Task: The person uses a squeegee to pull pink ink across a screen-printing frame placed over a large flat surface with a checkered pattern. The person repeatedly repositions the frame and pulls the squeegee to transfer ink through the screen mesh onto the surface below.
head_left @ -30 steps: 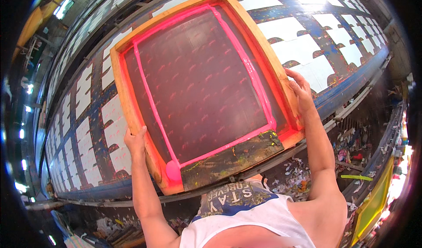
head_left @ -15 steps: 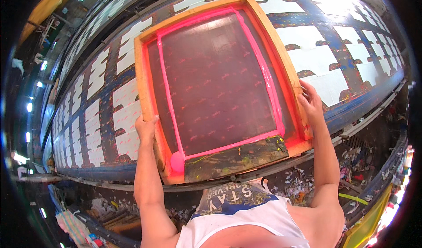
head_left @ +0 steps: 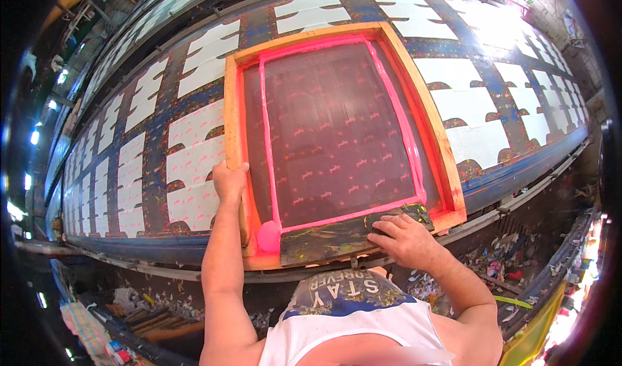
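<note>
A wooden screen-printing frame [head_left: 424,116] with a dark mesh lies on the long table in front of me. Bright pink ink [head_left: 267,139] runs in a line round the mesh, with a blob at the near left corner. My left hand [head_left: 230,181] grips the frame's left side, thumb on top of the wood. Along the near end of the screen rests a dark, paint-stained squeegee [head_left: 324,241], its blade hidden. The fingers of my right hand [head_left: 408,241] are bent over the right part of this squeegee.
White cut fabric pieces [head_left: 466,106] lie in rows on the blue, paint-spattered table [head_left: 518,175]; those left of the frame [head_left: 194,165] carry small pink prints. A rail [head_left: 155,270] follows the near table edge. Scraps of litter [head_left: 499,256] cover the ground below.
My right hand has left the frame's right side and come down onto the squeegee. The frame sits lower and slightly further right in view, with my left hand still on it.
</note>
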Demonstrator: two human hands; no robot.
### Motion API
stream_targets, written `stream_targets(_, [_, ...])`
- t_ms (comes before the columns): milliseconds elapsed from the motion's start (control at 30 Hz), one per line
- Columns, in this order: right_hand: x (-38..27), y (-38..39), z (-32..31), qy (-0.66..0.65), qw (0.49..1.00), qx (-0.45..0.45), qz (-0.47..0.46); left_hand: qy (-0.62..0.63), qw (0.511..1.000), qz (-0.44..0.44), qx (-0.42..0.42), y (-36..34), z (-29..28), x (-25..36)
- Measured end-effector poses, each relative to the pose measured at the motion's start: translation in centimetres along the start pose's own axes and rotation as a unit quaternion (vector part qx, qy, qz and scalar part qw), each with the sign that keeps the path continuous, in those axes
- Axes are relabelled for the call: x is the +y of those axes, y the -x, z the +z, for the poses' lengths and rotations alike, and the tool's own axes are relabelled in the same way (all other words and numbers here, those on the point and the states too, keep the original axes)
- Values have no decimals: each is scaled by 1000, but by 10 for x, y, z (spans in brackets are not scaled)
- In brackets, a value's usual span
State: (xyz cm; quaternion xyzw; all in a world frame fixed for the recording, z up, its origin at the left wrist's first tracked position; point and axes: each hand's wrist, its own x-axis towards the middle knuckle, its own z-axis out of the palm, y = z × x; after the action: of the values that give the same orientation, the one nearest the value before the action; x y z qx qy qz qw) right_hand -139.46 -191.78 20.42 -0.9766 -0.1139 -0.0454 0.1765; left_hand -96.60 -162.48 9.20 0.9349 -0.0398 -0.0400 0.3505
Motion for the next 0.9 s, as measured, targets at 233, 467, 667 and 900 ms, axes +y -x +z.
stream_targets(233, [-27,-42,20,47,997,35,51,12,998,35,48,10,2,12])
stream_targets(467, [-30,-94,14,85,966,-180,167,0,992,96,85,15,4,17])
stream_targets(667, [-55,-69,17,90,970,-147,172,-21,994,84,61,12,6,17])
stream_targets(900, [-53,-58,49,101,984,-26,142,-16,994,86,62,13,3,17])
